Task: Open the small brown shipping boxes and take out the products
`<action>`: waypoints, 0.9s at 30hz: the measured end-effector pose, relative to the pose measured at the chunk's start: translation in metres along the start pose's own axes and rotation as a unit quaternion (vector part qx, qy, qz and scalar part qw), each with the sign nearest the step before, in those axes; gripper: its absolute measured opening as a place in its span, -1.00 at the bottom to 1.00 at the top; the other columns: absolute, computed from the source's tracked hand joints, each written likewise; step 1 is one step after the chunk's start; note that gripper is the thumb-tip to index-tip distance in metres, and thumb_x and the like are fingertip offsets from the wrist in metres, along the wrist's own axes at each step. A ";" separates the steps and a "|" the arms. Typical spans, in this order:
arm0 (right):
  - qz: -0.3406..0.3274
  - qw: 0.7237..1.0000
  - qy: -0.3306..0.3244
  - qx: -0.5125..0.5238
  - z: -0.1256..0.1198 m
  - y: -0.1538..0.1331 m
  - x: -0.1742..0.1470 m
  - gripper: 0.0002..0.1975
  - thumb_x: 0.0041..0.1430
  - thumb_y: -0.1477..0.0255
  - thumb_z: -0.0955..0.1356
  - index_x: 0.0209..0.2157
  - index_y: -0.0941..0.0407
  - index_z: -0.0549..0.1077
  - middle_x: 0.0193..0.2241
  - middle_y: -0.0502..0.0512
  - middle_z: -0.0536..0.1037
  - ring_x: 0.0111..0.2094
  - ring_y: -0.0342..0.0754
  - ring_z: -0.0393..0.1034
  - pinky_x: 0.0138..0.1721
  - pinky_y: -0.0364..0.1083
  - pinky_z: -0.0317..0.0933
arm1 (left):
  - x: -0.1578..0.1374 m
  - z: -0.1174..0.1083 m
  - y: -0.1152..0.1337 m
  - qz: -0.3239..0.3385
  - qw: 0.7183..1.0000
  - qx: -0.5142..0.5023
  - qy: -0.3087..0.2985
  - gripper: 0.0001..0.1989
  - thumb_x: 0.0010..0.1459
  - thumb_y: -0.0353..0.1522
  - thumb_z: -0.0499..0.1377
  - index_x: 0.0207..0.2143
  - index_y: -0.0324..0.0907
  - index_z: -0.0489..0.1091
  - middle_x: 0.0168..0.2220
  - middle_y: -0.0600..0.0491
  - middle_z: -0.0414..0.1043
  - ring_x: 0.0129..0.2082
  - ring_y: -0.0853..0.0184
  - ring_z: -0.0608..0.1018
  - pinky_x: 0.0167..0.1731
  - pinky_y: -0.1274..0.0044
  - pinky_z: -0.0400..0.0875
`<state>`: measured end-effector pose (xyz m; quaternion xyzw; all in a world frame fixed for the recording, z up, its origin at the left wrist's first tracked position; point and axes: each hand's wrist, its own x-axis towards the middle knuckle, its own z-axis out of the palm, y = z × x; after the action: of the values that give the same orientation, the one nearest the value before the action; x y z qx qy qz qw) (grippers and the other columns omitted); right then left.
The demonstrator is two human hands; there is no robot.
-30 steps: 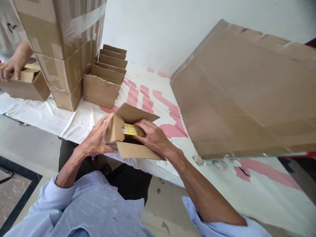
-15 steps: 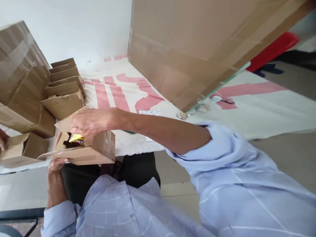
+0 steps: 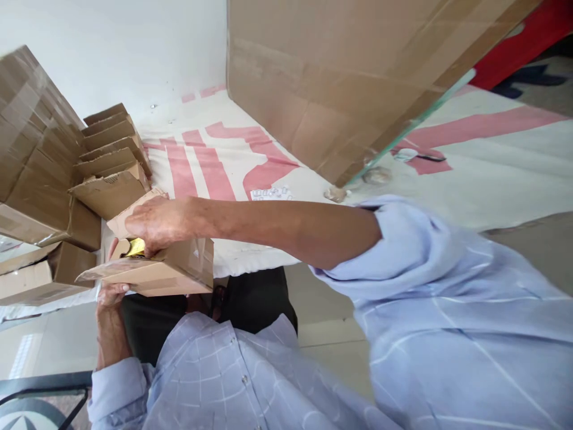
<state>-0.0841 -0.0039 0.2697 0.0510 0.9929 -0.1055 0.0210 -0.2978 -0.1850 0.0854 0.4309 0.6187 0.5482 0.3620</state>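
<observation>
A small open cardboard box (image 3: 165,276) is held tilted over the near edge of the table. My left hand (image 3: 111,294) grips it from beneath, at its left end, with the thumb against the side. Over the open top is my right hand (image 3: 154,222), its curled fingers dipping inside next to a raised flap (image 3: 120,222). A yellow packet (image 3: 135,246) shows in the opening beside those fingers. The fingertips are hidden in the box, so what they hold cannot be made out.
Several open cardboard boxes (image 3: 110,194) stand in a row behind, against a large taped carton (image 3: 40,149). Another small box (image 3: 49,275) lies at left. A bigger carton (image 3: 349,77) leans over the table's (image 3: 505,191) right part. A printed sheet (image 3: 271,194) lies behind my forearm.
My right hand has dipped further into the box, covering more of the yellow packet. The other person's hand at the left edge is out of view. The camera has shifted slightly.
</observation>
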 end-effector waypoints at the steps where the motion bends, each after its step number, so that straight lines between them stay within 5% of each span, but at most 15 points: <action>1: -0.006 1.000 0.002 -0.006 0.006 0.005 -0.002 -0.80 0.23 0.51 0.53 -0.10 0.18 0.64 -0.09 0.17 0.71 -0.08 0.10 0.59 -0.14 -0.04 0.33 | 0.000 0.001 0.002 0.004 1.000 -0.009 0.012 0.26 -0.41 0.17 0.60 0.39 0.04 0.39 0.06 -0.04 0.71 0.03 -0.07 0.73 0.07 0.18 0.71; 5: 0.037 0.998 -0.044 -0.020 0.030 0.021 -0.012 -0.77 0.21 0.50 0.54 -0.08 0.21 0.66 -0.08 0.22 0.72 -0.08 0.12 0.57 -0.15 -0.03 0.30 | 0.000 0.011 0.019 0.026 0.998 0.051 0.029 0.31 -0.36 -0.15 0.70 0.49 0.05 0.29 0.41 -0.03 0.46 0.39 -0.19 0.49 0.33 0.21 0.55; 8: 0.087 0.993 -0.072 -0.041 0.044 0.028 -0.022 -0.79 0.19 0.47 0.55 -0.14 0.24 0.67 -0.12 0.30 0.71 -0.09 0.17 0.55 -0.20 -0.01 0.27 | 0.004 0.022 0.031 0.069 0.994 0.090 0.004 0.37 -0.31 -0.16 0.70 0.55 0.01 0.18 0.53 -0.11 0.26 0.52 -0.25 0.30 0.43 0.13 0.41; 13: 0.086 0.996 0.001 -0.028 0.056 0.036 -0.036 -0.82 0.24 0.47 0.48 -0.13 0.21 0.63 -0.01 0.33 0.63 0.01 0.18 0.48 -0.15 -0.01 0.27 | 0.011 0.030 0.027 0.109 0.987 0.113 -0.008 0.42 -0.24 -0.07 0.68 0.59 -0.08 0.06 0.54 -0.25 0.20 0.53 -0.28 0.26 0.46 0.07 0.33; 16: 0.141 0.984 0.089 0.058 0.053 0.048 -0.046 -0.75 0.21 0.42 0.48 -0.07 0.17 0.58 -0.02 0.25 0.62 -0.07 0.11 0.49 -0.13 -0.02 0.28 | 0.015 0.032 0.014 0.107 0.985 0.133 0.007 0.43 -0.22 -0.02 0.66 0.60 -0.03 0.01 0.56 -0.26 0.13 0.54 -0.32 0.23 0.45 0.03 0.34; 23: 0.111 0.874 0.274 0.386 0.036 0.085 -0.067 -0.57 0.23 0.08 0.49 -0.10 0.15 0.55 -0.15 0.18 0.68 -0.22 0.03 0.54 -0.27 -0.03 0.38 | 0.020 0.045 -0.004 0.112 0.979 0.172 0.008 0.56 -0.20 -0.03 0.65 0.64 0.04 -0.25 0.62 -0.31 -0.14 0.58 -0.37 0.08 0.39 -0.11 0.35; 27: 0.103 0.820 0.318 0.464 0.034 0.094 -0.068 -0.44 0.12 -0.05 0.55 -0.13 0.16 0.60 -0.18 0.19 0.70 -0.24 0.03 0.57 -0.29 -0.03 0.42 | 0.012 0.022 0.013 0.110 0.973 0.201 -0.026 0.29 -0.06 -0.13 0.60 0.60 0.11 0.00 0.60 -0.23 -0.03 0.56 -0.30 0.18 0.30 -0.06 0.50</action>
<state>-0.0057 0.0742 0.2206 0.1872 0.7671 -0.5287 -0.3115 -0.2807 -0.1651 0.0958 0.5741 0.6558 0.4375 0.2213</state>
